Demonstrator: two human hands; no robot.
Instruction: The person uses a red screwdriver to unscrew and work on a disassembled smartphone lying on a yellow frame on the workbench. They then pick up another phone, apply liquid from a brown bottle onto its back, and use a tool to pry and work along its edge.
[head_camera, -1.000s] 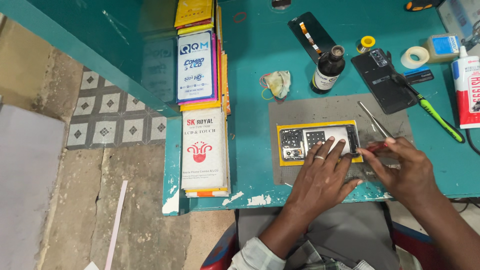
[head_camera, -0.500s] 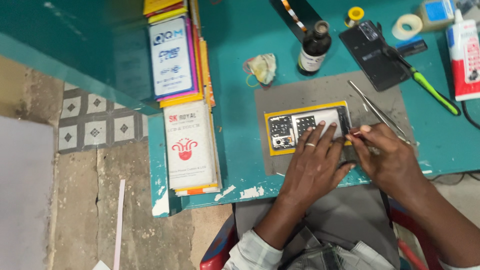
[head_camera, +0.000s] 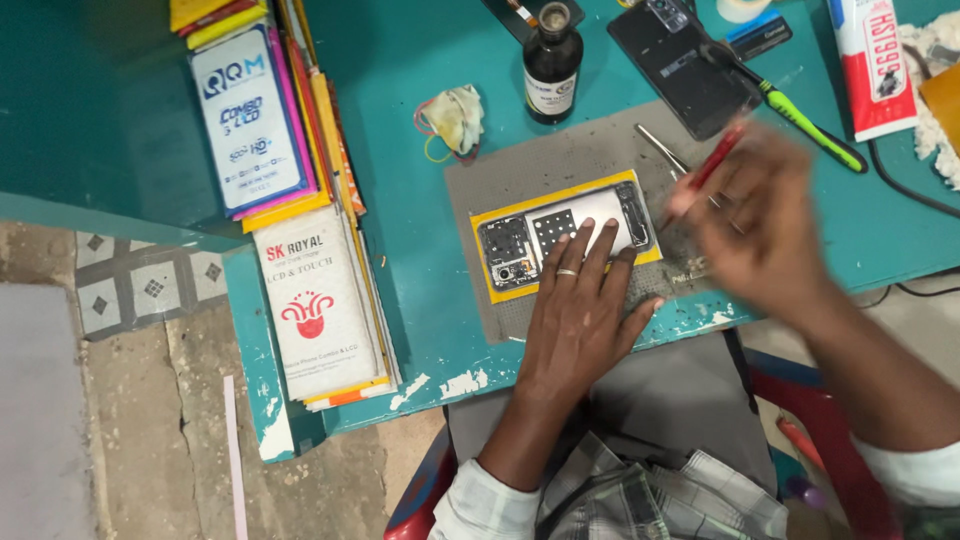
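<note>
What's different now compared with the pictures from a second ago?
The right hand has lifted off the opened phone and swung up and to the right, blurred, keeping hold of the red tool. The left hand stayed pressed flat on the phone, which lies unmoved on the grey mat.

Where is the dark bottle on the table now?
In the head view, the dark bottle stands upright at the top centre of the table, just beyond the grey mat, left of the black phone.

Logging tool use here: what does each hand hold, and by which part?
Right hand grips a red tool by its lower end; left hand presses flat on the opened phone.
</note>
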